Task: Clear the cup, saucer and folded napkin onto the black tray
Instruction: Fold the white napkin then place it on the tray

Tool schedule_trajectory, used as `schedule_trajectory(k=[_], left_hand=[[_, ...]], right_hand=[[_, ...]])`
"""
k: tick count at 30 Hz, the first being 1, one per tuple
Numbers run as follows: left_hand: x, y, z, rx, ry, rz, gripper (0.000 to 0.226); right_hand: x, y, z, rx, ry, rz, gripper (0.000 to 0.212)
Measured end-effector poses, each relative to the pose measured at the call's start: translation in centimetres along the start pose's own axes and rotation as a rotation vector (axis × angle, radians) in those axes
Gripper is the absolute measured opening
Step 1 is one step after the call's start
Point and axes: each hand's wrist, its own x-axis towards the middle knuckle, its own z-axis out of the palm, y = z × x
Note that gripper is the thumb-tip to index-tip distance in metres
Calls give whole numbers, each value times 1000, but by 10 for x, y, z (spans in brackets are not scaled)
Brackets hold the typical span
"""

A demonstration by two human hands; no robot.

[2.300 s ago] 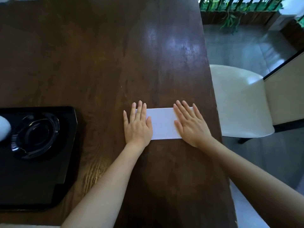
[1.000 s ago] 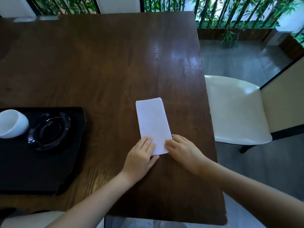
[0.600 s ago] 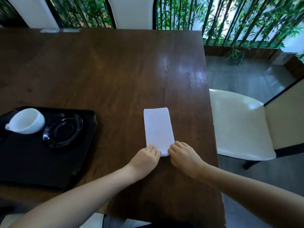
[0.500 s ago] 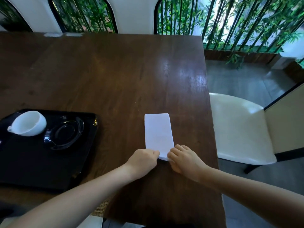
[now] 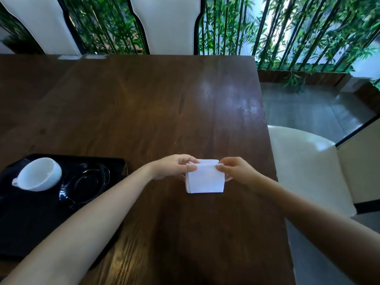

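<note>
A white napkin (image 5: 204, 178), folded over into a small square, lies on the dark wooden table (image 5: 144, 112) near its right edge. My left hand (image 5: 174, 166) pinches its far left corner and my right hand (image 5: 234, 170) pinches its far right corner. At the left, the black tray (image 5: 26, 223) carries a white cup (image 5: 39, 174) tipped on its side and a glossy black saucer (image 5: 86, 186) beside it.
A cream chair (image 5: 308, 169) stands just past the table's right edge. Two white chair backs (image 5: 170, 23) and bamboo stems (image 5: 267, 31) line the far side. The tray sits near the table's front left edge.
Both hands lifted the napkin's near end and brought it over to the far end, halving the long strip into a square. The view tilted upward.
</note>
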Motion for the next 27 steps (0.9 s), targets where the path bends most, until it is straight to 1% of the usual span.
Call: schedule_trajectory(k=[1, 2, 5, 7, 10, 12, 15, 18, 21, 23, 24, 25, 26, 27], left_hand=[[8, -3, -1, -1, 17, 2, 36], [17, -7, 0, 21, 64, 3, 35], [46, -20, 8, 75, 339, -2, 19], [61, -28, 14, 147, 503, 5, 18], [75, -35, 30, 267, 657, 47, 20], [79, -38, 42, 362, 746, 57, 21], [80, -43, 53, 590, 894, 60, 20], [81, -47, 57, 673, 949, 65, 23], [78, -46, 54, 698, 946, 40, 30], [72, -42, 55, 762, 965, 96, 36], [69, -42, 57, 825, 955, 154, 39], [66, -43, 61, 907, 914, 199, 42], [64, -46, 65, 989, 838, 202, 45], [63, -50, 68, 1046, 755, 163, 48]], right_hand=[[7, 3, 2, 6, 40, 23, 18], [13, 6, 5, 3, 90, 39, 20], [28, 13, 19, -60, 289, 61, 23], [35, 18, 29, -127, 413, 73, 24], [45, 26, 45, -216, 562, 108, 20], [49, 31, 54, -347, 645, 86, 20], [54, 42, 63, -603, 718, 36, 22], [57, 51, 65, -671, 724, 5, 24], [56, 49, 60, -581, 754, -31, 30], [50, 45, 57, -526, 737, -115, 37], [47, 43, 57, -551, 670, -180, 42], [43, 42, 59, -613, 566, -237, 46], [39, 43, 62, -696, 451, -268, 50], [37, 46, 65, -772, 352, -275, 52]])
